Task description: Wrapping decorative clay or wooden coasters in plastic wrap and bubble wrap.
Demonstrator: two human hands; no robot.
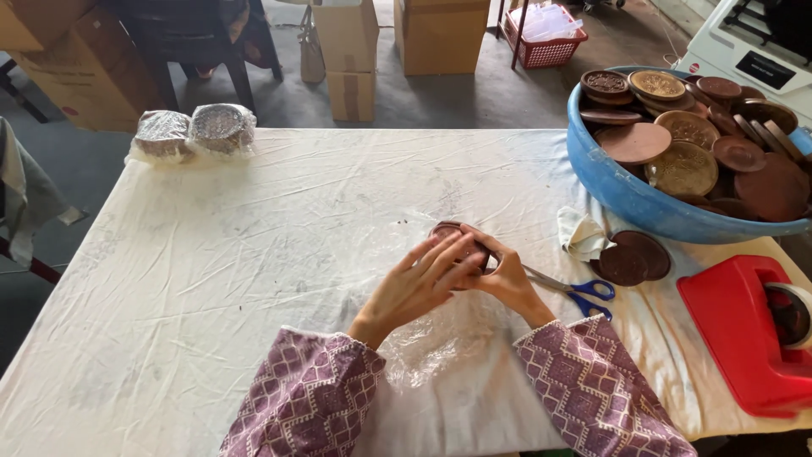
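Observation:
A small stack of round brown discs (452, 233) rests on a sheet of clear plastic film (431, 343) in the middle of the white-covered table (211, 254). My left hand (414, 283) lies over the near side of the stack, fingers spread across it. From the right, my right hand (507, 275) cups the stack, its fingers curled around the edge. Both hands hide most of the discs. The film spreads from under the stack toward my patterned purple sleeves.
Blue-handled scissors (584, 292) lie just right of my right hand. Two loose brown discs (634, 258) and a crumpled cloth (584, 235) sit beside a blue basin (626, 199) full of discs. A red tape dispenser (744, 330) stands at the right edge. Two film-wrapped disc bundles (194, 131) rest far left.

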